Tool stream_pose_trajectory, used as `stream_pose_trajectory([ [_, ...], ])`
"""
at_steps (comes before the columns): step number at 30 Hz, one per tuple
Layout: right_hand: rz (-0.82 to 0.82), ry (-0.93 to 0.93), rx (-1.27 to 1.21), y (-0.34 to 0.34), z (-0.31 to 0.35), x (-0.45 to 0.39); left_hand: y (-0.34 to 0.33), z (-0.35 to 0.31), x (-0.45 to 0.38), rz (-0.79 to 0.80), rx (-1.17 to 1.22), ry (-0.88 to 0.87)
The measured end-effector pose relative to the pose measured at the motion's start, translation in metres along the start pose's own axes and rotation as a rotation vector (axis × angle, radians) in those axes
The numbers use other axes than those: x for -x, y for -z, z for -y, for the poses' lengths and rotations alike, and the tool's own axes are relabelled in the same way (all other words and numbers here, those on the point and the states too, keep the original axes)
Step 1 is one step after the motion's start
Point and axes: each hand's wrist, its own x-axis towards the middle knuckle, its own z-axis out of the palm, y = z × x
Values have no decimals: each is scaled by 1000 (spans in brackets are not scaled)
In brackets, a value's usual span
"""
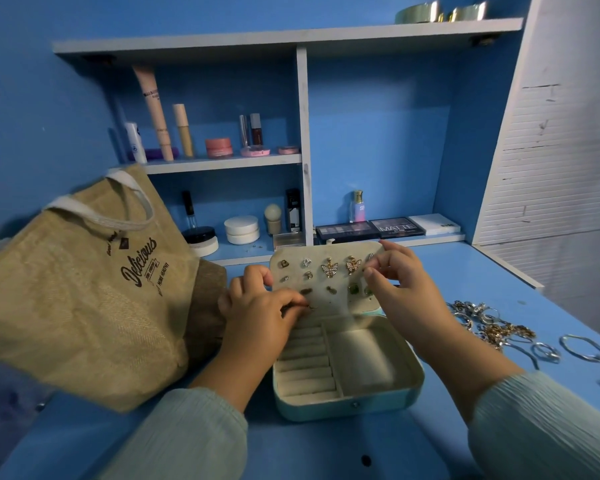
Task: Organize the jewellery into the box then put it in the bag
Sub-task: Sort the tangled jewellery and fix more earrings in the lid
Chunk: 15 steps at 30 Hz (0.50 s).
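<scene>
An open jewellery box [409, 375] with a cream lining stands in the middle of the blue desk, its lid [326, 252] upright and studded with several earrings, two of them butterflies [329, 267]. My left hand [257, 306] pinches a small gold piece [310, 307] at the lower left of the lid. My right hand [395, 271] pinches something tiny at the lid's right edge; what it is I cannot make out. A heap of rings, chains and bangles [492, 327] lies to the right of the box. The jute bag [84, 289] stands at left.
Shelves behind the desk hold cosmetics [219, 147], jars [241, 230] and eyeshadow palettes [371, 228]. A loose bangle [582, 348] and a ring [545, 352] lie near the desk's right edge. A white slatted panel [551, 150] rises at right.
</scene>
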Motion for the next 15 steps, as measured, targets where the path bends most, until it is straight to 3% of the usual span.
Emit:
stream_pose_trajectory([
  [7, -1, 12, 1, -2, 4, 1, 5, -7, 0, 182, -66, 98],
  [15, 2, 20, 13, -2, 3, 1, 3, -7, -1, 233, -82, 121],
])
